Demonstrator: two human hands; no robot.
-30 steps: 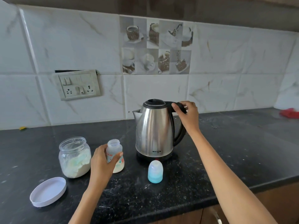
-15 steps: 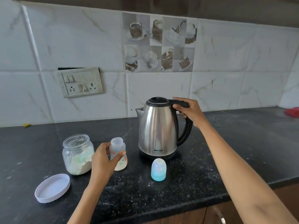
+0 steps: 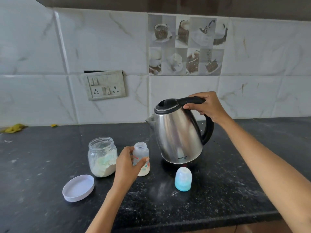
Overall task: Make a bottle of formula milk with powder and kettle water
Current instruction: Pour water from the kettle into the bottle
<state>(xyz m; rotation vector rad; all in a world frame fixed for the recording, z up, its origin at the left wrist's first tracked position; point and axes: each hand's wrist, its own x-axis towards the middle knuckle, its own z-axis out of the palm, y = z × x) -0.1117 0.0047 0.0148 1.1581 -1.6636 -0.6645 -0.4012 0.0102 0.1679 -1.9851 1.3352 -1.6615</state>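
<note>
A steel kettle (image 3: pixel 176 133) with a black lid and handle hangs tilted to the left just above the black counter (image 3: pixel 218 190). My right hand (image 3: pixel 207 106) grips the top of its handle. A small open baby bottle (image 3: pixel 142 158) with pale powder at its bottom stands left of the kettle. My left hand (image 3: pixel 126 163) holds it around the middle. The kettle's spout points toward the bottle and sits above and to the right of its mouth. An open glass jar of white powder (image 3: pixel 101 157) stands left of the bottle.
A blue-tinted bottle cap (image 3: pixel 183 181) stands in front of the kettle. The jar's white lid (image 3: pixel 78 188) lies upside down at the front left. A switch plate with sockets (image 3: pixel 105 84) is on the tiled wall. Yellow scraps (image 3: pixel 13 128) lie at the far left.
My right hand has lifted the kettle off the counter and tilted it left toward the bottle. My left hand has kept its hold on the bottle.
</note>
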